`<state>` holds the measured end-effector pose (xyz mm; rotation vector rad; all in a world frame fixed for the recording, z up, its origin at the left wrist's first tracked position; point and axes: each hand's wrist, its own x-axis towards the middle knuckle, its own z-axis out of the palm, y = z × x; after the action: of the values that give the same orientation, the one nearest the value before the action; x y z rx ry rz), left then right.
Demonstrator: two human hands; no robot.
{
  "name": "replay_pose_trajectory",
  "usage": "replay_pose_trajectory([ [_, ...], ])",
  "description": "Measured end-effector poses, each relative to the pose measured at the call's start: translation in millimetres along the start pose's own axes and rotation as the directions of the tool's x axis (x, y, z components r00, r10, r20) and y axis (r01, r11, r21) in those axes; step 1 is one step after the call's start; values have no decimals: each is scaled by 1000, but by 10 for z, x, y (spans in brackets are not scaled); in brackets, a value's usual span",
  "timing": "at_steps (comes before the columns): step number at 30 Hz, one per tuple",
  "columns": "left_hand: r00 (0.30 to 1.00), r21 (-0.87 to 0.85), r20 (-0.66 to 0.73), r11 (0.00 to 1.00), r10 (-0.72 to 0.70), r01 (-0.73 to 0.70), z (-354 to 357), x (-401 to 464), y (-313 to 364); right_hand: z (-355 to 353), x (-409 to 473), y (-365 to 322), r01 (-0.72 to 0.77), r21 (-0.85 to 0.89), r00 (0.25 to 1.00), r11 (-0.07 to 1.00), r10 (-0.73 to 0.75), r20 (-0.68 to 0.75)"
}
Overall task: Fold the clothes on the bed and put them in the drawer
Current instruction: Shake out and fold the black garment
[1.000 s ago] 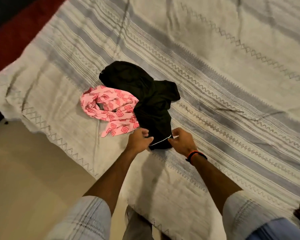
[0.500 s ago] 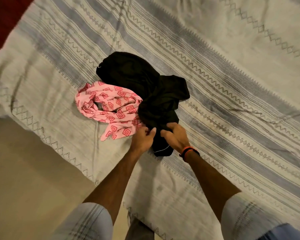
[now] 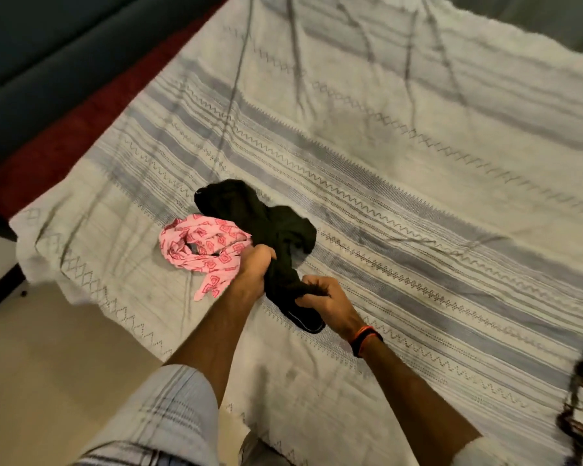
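While a second ago both hands were only pinching the near hem, they are now gripping deeper into the black garment (image 3: 276,237): the left hand (image 3: 254,267) is closing around its bunched middle, the right hand (image 3: 327,302) is clenching the lower end. It is lying crumpled on the bed (image 3: 418,163), with the pink patterned cloth (image 3: 202,247) touching it at nine o'clock. Judging by this, the person is gathering it to shake out; folding is not yet begun.
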<state>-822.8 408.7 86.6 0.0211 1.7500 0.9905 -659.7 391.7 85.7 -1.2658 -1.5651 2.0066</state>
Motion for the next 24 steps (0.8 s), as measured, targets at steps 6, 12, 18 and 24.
replay_pose_trajectory([
  [6, 979, 3, 45, 980, 197, -197, -70, -813, 207, -165, -372, -333, -90, 39, 976, 995, 96, -195],
  [12, 893, 90, 179, 897, 412, -432, -34, -1884, 332, -202, -862, -645, 72, -294, 956, 953, -149, -251],
  [18, 808, 84, 245, 818, 537, -569, 21, -2613, 326, -308, -1412, -906, 218, -548, 943, 808, -319, -95],
  [24, 718, 252, 193, 673, 669, -695, -23, -2857, 335, -467, -1855, -1228, 241, -489, 840, 839, -432, -327],
])
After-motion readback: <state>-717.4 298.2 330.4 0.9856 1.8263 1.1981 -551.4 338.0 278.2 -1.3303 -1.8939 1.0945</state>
